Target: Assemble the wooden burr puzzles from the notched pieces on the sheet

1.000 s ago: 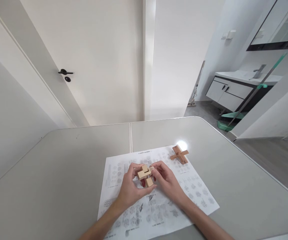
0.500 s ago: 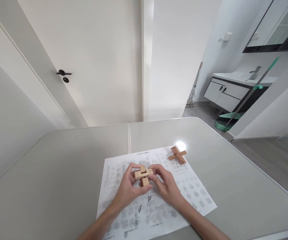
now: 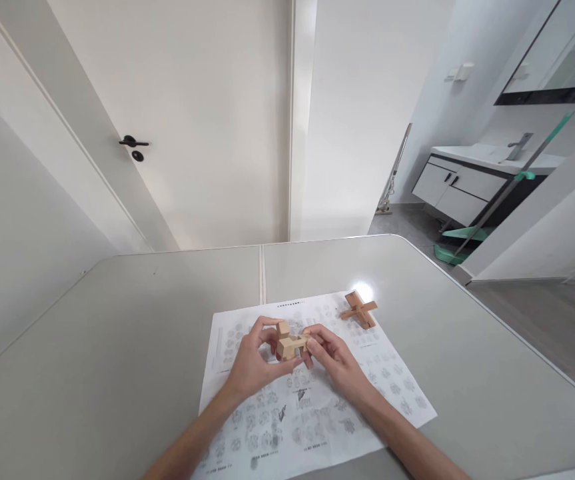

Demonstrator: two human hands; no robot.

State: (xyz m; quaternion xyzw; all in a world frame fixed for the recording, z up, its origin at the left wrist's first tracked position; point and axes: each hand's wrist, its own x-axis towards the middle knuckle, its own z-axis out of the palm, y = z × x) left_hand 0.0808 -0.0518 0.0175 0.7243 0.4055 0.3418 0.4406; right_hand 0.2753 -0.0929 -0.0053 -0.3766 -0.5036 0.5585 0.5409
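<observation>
pale door (image 3: 217, 120) and white wall (image 3: 362, 120) rise beyond the sheet (image 3: 314, 410), the black handle (image 3: 134, 142) to its left; far off past its right side are a sink (image 3: 487, 152) over a cabinet (image 3: 460, 190), a mirror (image 3: 552, 57), a mop (image 3: 394, 173) and a green dustpan (image 3: 448, 255). under the sheet is a grey table (image 3: 117, 353), its seam (image 3: 262, 277) running away from the sheet's far edge. rows of small drawings and print mark the sheet. above it, nearer its far edge, both hands hold some light wooden blocks (image 3: 286, 348). the left hand (image 3: 253, 369) pinches them from the left, index finger curled over behind, thumb along the near side; its other fingers are mostly hidden, so i cannot tell how they lie. the right hand (image 3: 338, 363) pinches the blocks' right end between thumb and index finger, the rest bent beneath. at the sheet's far right corner lies a brown wooden cross (image 3: 359, 310), well apart from the blocks, with a bright glare (image 3: 364, 289) on the table just beside it.
</observation>
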